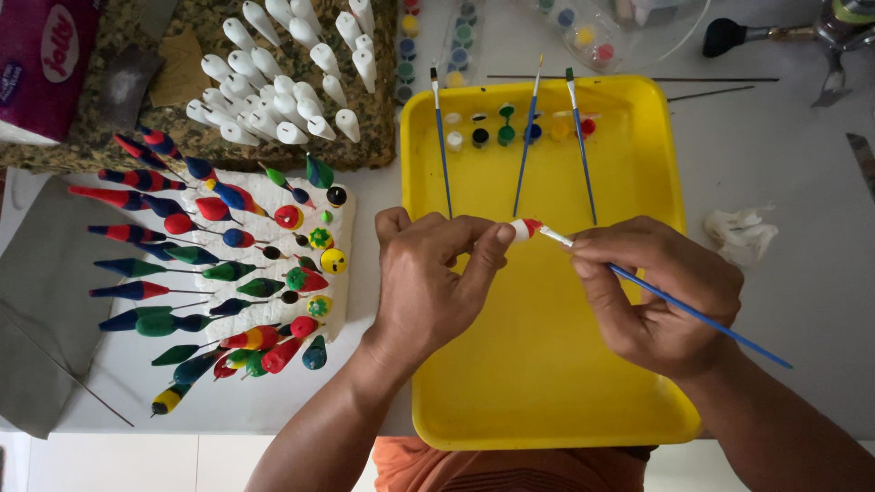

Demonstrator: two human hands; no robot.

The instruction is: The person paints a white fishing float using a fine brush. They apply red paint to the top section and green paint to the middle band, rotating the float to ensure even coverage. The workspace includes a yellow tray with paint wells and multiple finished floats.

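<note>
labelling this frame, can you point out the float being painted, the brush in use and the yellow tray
small float (pixel 523 228), head view, on its red and white body beyond the left fingertips
blue-handled brush (pixel 693 314), head view, on its handle past the right hand
yellow tray (pixel 547 383), head view, on its bare floor

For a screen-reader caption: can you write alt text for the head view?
Over a yellow tray, the left hand holds a small white float while the right hand paints its tip red with a blue-handled brush. Painted floats stand nearby.
</note>
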